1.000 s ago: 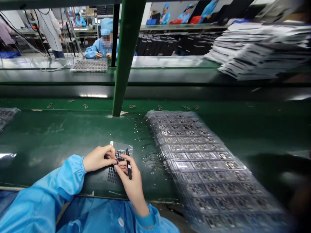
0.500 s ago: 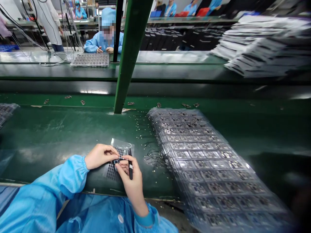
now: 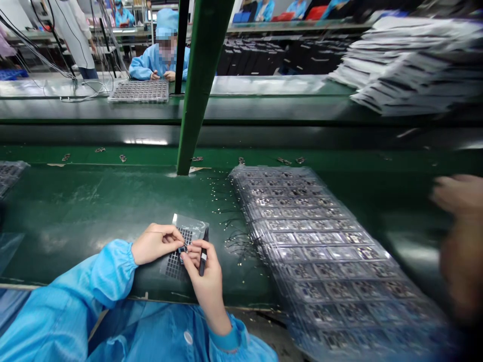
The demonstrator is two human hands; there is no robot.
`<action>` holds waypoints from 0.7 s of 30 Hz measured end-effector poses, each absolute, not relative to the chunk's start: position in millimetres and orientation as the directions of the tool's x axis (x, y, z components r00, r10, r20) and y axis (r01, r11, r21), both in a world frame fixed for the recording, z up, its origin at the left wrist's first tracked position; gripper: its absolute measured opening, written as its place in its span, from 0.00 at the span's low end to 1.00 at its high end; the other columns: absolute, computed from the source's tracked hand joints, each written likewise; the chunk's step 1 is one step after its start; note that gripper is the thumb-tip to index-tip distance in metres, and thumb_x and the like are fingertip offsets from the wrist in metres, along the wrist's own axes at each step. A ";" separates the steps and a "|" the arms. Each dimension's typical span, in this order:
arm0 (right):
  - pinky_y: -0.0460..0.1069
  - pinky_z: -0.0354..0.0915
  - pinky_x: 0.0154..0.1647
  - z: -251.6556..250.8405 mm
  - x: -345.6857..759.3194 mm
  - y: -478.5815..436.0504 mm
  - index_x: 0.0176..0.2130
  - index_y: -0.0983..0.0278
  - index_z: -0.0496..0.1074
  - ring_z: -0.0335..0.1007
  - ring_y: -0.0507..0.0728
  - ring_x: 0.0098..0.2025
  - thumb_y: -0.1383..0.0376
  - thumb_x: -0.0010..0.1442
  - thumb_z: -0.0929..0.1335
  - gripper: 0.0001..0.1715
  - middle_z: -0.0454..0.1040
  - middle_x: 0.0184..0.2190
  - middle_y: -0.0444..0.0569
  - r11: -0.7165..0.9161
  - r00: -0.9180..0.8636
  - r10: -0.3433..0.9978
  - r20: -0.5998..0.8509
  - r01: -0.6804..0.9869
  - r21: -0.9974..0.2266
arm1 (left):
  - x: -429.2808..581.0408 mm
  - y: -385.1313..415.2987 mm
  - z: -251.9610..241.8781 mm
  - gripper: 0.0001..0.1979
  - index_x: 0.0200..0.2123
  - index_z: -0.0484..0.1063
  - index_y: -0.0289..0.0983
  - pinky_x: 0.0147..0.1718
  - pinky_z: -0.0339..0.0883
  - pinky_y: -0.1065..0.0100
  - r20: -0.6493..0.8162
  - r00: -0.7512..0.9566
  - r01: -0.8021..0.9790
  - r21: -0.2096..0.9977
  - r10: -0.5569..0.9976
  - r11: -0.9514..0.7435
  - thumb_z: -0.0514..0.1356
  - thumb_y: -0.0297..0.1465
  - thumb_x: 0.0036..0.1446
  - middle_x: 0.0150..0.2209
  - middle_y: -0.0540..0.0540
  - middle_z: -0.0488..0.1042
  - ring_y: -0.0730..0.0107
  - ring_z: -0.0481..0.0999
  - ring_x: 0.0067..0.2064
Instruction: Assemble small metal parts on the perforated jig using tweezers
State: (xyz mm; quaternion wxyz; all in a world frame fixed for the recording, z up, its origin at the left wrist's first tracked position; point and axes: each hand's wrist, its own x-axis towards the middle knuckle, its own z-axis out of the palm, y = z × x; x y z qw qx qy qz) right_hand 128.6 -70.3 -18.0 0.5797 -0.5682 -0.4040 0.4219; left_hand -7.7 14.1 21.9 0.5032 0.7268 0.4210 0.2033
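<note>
Tiny dark electronic-looking piece is right over that clear plastic sheet with black squares, pinched between left hand and right hand, which also grips a slim black tool. Someone else's blurry hand just popped in far right of the sheet; work looks undisturbed, imo.

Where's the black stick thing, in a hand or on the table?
In a hand: the right hand has the black tool tucked under its index finger.

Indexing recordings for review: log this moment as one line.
left hand: at small part; right hand: at same part, holding black tool; beneath: sheet with black squares; right: stacked trays; far right: another person's hand, blurred
</note>
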 end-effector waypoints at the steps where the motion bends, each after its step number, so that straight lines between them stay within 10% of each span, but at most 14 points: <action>1: 0.46 0.70 0.31 -16.8 128.8 -70.1 0.40 0.62 0.65 0.72 0.53 0.30 0.64 0.54 0.69 0.13 0.73 0.30 0.46 0.007 0.318 0.948 0.000 -0.021 -1.000 | -8.1 14.1 22.6 0.06 0.29 0.74 0.33 0.27 0.65 0.77 -0.118 0.571 0.411 0.898 0.812 -0.159 0.60 0.30 0.53 0.24 0.50 0.74 0.77 0.71 0.26; 21: 0.47 0.68 0.33 -18.2 125.3 -75.5 0.39 0.61 0.63 0.71 0.53 0.32 0.64 0.59 0.67 0.08 0.71 0.31 0.45 0.011 0.339 0.941 0.009 -0.004 -1.000 | -4.7 12.6 25.1 0.07 0.31 0.73 0.32 0.25 0.63 0.77 -0.196 0.606 0.410 0.907 0.771 -0.092 0.58 0.31 0.54 0.25 0.51 0.71 0.78 0.68 0.25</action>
